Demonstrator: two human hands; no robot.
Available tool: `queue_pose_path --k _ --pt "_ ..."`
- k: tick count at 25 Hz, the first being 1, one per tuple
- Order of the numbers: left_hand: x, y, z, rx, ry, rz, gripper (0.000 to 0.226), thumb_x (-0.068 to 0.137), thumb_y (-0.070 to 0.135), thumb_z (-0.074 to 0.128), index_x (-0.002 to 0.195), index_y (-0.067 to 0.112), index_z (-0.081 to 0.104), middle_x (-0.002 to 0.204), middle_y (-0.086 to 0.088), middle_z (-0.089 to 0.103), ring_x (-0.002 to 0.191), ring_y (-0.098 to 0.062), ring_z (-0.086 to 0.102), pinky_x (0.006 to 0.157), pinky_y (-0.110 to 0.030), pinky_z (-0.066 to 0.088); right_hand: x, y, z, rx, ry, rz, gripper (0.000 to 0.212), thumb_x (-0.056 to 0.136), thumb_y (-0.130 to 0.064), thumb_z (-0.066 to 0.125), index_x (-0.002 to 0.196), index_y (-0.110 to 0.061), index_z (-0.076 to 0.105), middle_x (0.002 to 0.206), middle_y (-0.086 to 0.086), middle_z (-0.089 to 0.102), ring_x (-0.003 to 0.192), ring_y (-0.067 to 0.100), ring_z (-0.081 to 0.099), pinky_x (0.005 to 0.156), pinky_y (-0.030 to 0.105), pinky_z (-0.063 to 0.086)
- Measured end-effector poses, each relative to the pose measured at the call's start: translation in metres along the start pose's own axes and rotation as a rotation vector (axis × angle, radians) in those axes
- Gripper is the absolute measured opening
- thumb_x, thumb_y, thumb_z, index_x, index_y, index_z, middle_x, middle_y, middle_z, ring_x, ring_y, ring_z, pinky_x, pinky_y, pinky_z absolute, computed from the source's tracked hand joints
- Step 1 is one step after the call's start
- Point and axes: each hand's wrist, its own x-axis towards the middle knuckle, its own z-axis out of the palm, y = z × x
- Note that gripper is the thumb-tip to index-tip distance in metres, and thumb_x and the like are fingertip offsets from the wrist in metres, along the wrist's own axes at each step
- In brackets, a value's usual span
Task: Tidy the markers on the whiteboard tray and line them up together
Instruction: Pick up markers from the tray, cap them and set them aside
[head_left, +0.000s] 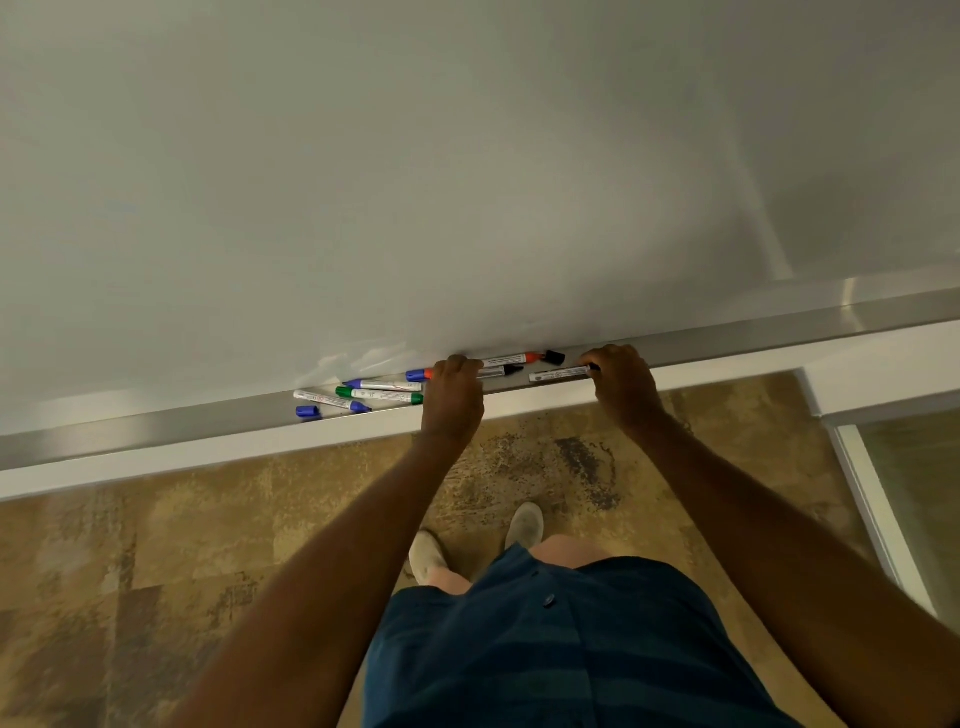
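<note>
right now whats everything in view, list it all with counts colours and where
whiteboard: 1, white, fills the upper view
tray: 1, silver, along the board's bottom edge
green marker: 1, white barrel, left cluster on tray
blue markers: 2, left cluster, one uncapped
loose blue cap: 1, tray's left end of cluster
orange marker: 1, back of tray, loose black cap by its right end
black marker: 1, under left hand
white marker: 1, at right hand
carpet: brown, below
shoes: 2, pale
left hand: on tray
right hand: on tray
</note>
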Motion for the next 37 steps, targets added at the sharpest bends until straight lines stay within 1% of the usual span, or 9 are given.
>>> queue_pose_path --k 6,12,19,24,27,29,31,33,37 --pt "0.007 -0.012 0.015 0.211 -0.006 0.121 0.021 0.092 0.014 0.064 0.113 0.013 0.066 0.115 -0.011 0.064 0.104 -0.026 0.059 0.083 -0.04 0.056 0.005 0.005 0.005 -0.036 -0.034 -0.027 0.025 0.095 -0.009 0.057 0.11 -0.017 0.075 0.102 0.008 0.071 0.094 0.028 0.061 0.077 0.038 0.054" --pt "0.011 -0.01 0.017 0.237 -0.033 0.114 0.028 0.088 0.014 0.07 0.116 0.012 0.066 0.119 -0.012 0.064 0.109 -0.028 0.06 0.089 -0.043 0.055 0.009 -0.009 0.013 -0.154 0.104 -0.109 0.021 0.095 -0.033 0.058 0.105 -0.021 0.072 0.098 0.0 0.073 0.092 0.024 0.065 0.084 0.038 0.05" --pt "0.011 -0.008 0.016 0.287 -0.09 0.107 0.031 0.088 0.012 0.068 0.118 0.011 0.064 0.123 -0.013 0.061 0.115 -0.03 0.056 0.096 -0.045 0.05 0.018 -0.029 0.019 -0.331 0.132 -0.056 0.021 0.091 -0.038 0.063 0.091 -0.021 0.075 0.087 0.001 0.076 0.086 0.029 0.067 0.086 0.04 0.039" --pt "0.008 -0.005 0.011 0.236 -0.033 0.071 0.031 0.086 0.009 0.069 0.116 0.014 0.064 0.115 -0.009 0.07 0.109 -0.028 0.062 0.093 -0.046 0.048 0.014 -0.031 0.011 -0.128 0.14 -0.05 0.017 0.09 -0.038 0.068 0.095 -0.022 0.071 0.089 -0.004 0.076 0.087 0.02 0.069 0.095 0.039 0.038" --pt "0.002 -0.002 0.007 0.214 0.016 0.026 0.029 0.086 0.011 0.069 0.113 0.018 0.065 0.107 -0.005 0.074 0.102 -0.028 0.066 0.092 -0.047 0.047 0.005 -0.042 -0.001 0.106 0.164 -0.087 0.016 0.092 -0.03 0.071 0.101 -0.017 0.069 0.091 0.0 0.075 0.082 0.015 0.07 0.091 0.035 0.049" --pt "-0.002 -0.001 0.003 0.195 0.025 0.005 0.03 0.086 0.008 0.067 0.114 0.018 0.066 0.106 -0.004 0.074 0.102 -0.029 0.066 0.092 -0.048 0.048 -0.003 -0.049 -0.005 0.348 0.091 -0.07 0.022 0.095 -0.022 0.068 0.115 -0.012 0.067 0.108 0.005 0.074 0.093 0.012 0.068 0.085 0.025 0.053" --pt "-0.006 -0.001 -0.001 0.173 0.032 -0.014 0.031 0.086 0.006 0.065 0.114 0.019 0.066 0.107 -0.004 0.073 0.102 -0.029 0.065 0.091 -0.048 0.049 -0.009 -0.056 -0.005 0.521 -0.021 -0.013 0.024 0.098 -0.017 0.063 0.121 -0.011 0.066 0.12 0.008 0.069 0.105 0.017 0.067 0.087 0.021 0.052" --pt "-0.008 0.0 -0.003 0.151 0.032 -0.02 0.03 0.086 0.005 0.065 0.113 0.019 0.065 0.107 -0.004 0.073 0.102 -0.028 0.064 0.089 -0.047 0.05 -0.013 -0.061 -0.004 0.621 -0.104 0.043 0.024 0.099 -0.015 0.062 0.121 -0.012 0.068 0.122 0.007 0.068 0.103 0.014 0.065 0.086 0.018 0.053" --pt "-0.014 0.001 -0.007 0.091 0.012 -0.012 0.031 0.087 0.005 0.067 0.115 0.018 0.064 0.108 -0.005 0.072 0.101 -0.025 0.064 0.081 -0.043 0.056 -0.02 -0.071 -0.008 0.68 -0.17 0.1 0.025 0.098 -0.013 0.064 0.122 -0.014 0.069 0.122 0.001 0.068 0.095 -0.002 0.059 0.073 0.003 0.045"
